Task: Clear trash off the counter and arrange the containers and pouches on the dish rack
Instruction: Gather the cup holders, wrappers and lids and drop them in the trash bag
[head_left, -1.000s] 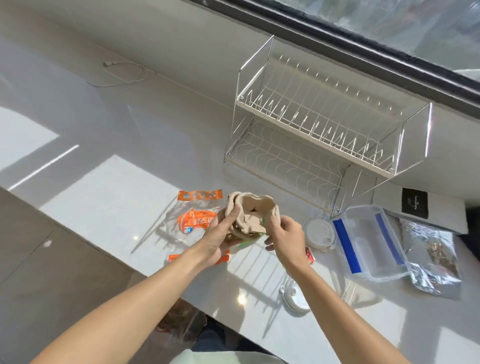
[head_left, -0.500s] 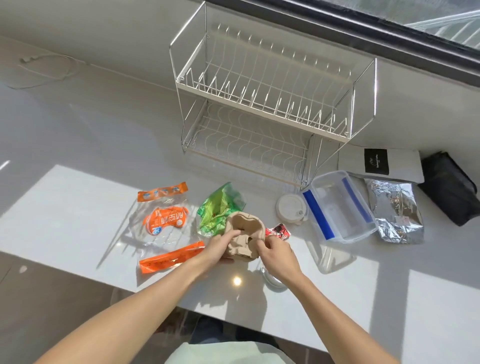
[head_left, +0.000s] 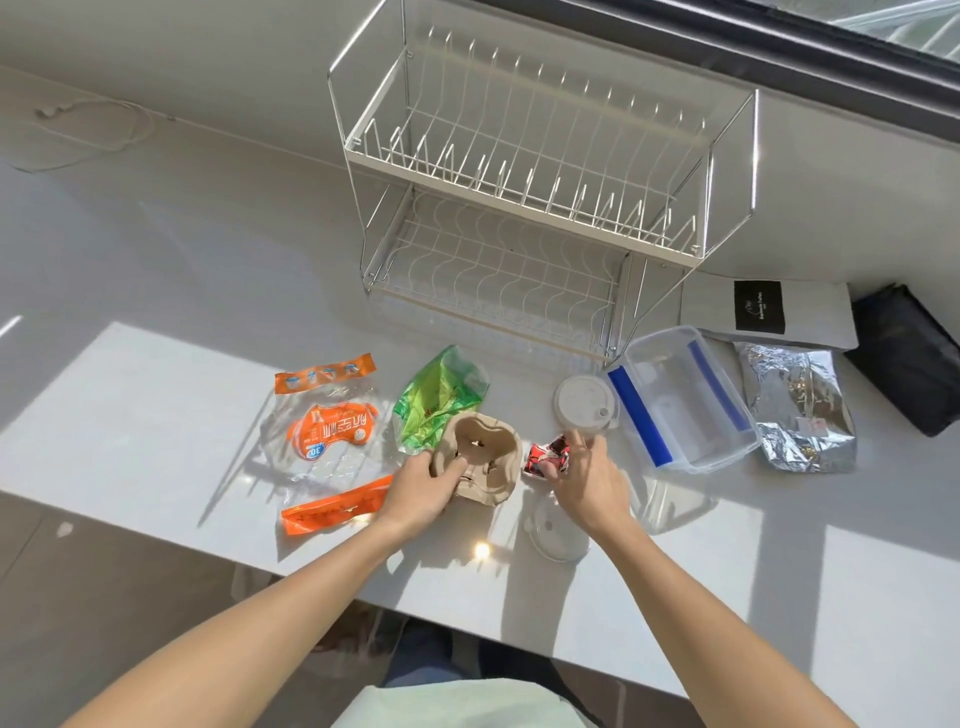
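My left hand (head_left: 418, 488) grips a crumpled brown cardboard cup carrier (head_left: 485, 460) that rests on the white counter (head_left: 156, 415). Just to its right, my right hand (head_left: 587, 478) pinches a small red wrapper (head_left: 543, 457) between thumb and fingers. A green wrapper (head_left: 436, 397) lies behind the carrier, and a clear and orange bag (head_left: 327, 431) lies to the left. The white two-tier dish rack (head_left: 519, 171) stands empty at the back. A clear container with blue clips (head_left: 685, 400), a silver pouch (head_left: 800, 410), a white pouch (head_left: 769, 317) and a black pouch (head_left: 909, 358) lie to the right.
A white cup lid (head_left: 584, 405) sits next to the container, and a clear lid (head_left: 556, 530) lies under my right wrist. A white cable (head_left: 88, 130) trails at the back left. The counter's front edge runs close to my forearms.
The carrier has come down from mid-air onto the counter. My right hand has let go of it and moved right onto the red wrapper. The view has swung left.
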